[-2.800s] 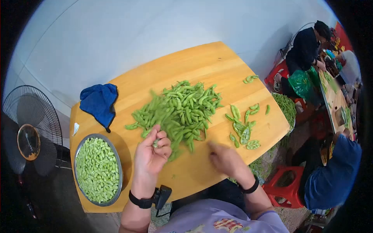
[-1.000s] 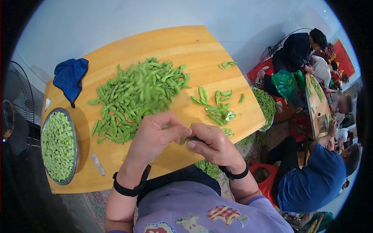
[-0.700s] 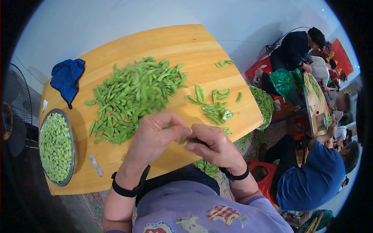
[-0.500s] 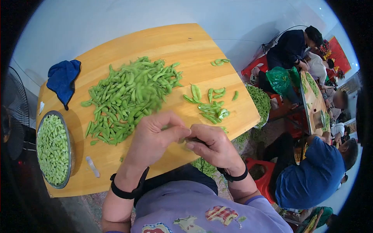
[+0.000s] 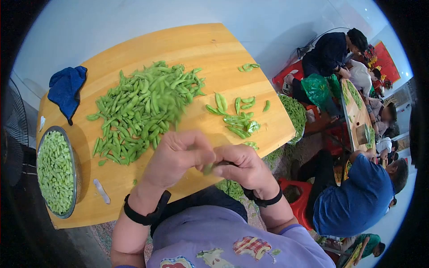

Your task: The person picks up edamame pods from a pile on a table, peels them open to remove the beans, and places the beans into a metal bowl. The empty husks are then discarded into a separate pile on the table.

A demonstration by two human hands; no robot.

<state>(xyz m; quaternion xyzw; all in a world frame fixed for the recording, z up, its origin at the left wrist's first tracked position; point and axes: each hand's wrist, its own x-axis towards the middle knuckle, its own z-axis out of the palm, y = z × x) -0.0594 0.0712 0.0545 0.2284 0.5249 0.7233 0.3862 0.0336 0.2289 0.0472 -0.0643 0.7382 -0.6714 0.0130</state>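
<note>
My left hand (image 5: 178,156) and my right hand (image 5: 243,167) meet above the table's near edge, fingers pinched together. Between the fingertips shows a bit of green bean pod (image 5: 208,169), blurred and mostly covered. Something small and dark sits by my right thumb; what it is I cannot make out. Beyond my left hand spreads a large heap of green bean pods (image 5: 138,107). To the right, past my right hand, lie several loose pods (image 5: 239,120). A metal bowl (image 5: 75,178) full of shelled green beans stands at the left.
A blue cloth (image 5: 67,89) and a pale strip (image 5: 102,192) lie on the wooden table (image 5: 196,44). Beside the table's right edge is a container of green pods or husks (image 5: 292,116). Red stools (image 5: 297,201) and several people at another table are to the right. A fan (image 5: 18,111) stands left.
My hands remain together at the near edge, with slight finger movement; green now shows below the left fingertips. The whole view has shifted slightly.
</note>
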